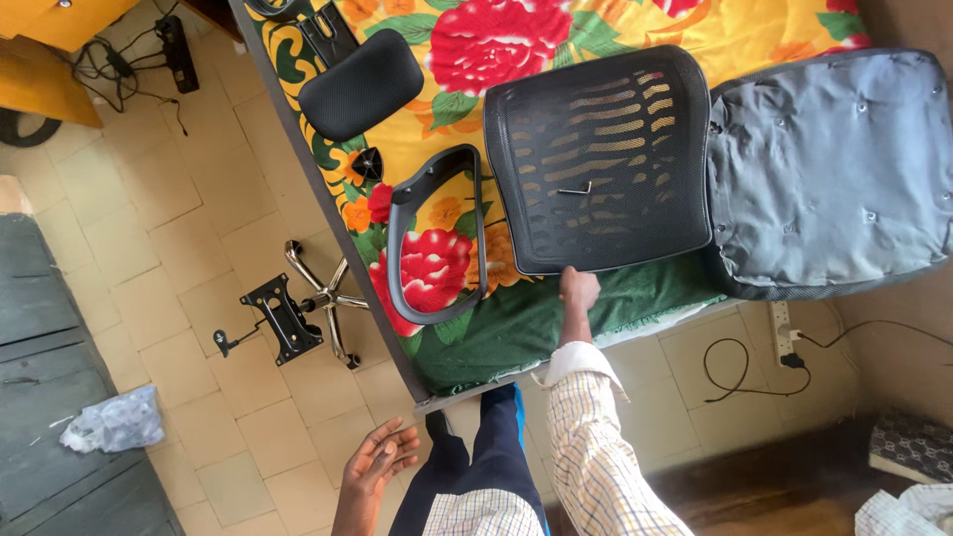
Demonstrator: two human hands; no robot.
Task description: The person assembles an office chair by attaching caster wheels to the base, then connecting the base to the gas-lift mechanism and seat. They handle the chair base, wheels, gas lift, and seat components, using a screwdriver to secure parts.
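A black mesh chair backrest (635, 119) lies flat on a bed covered with a floral cloth (735, 30). My right hand (578, 290), in a checked sleeve, grips the backrest's near edge. A small hex key (576, 189) rests on the mesh. My left hand (382, 459) hangs open beside my leg, over the tiled floor, holding nothing. A grey seat cushion (829, 169) lies underside up to the right of the backrest. A black curved frame piece (397, 238) lies to its left, and a black headrest pad (359, 84) lies farther back.
On the floor left of the bed stand a chrome chair base (328, 293) and a black mechanism plate (283, 318). A crumpled plastic bag (114, 422) lies at the lower left. A wall socket with cable (784, 342) is at the right.
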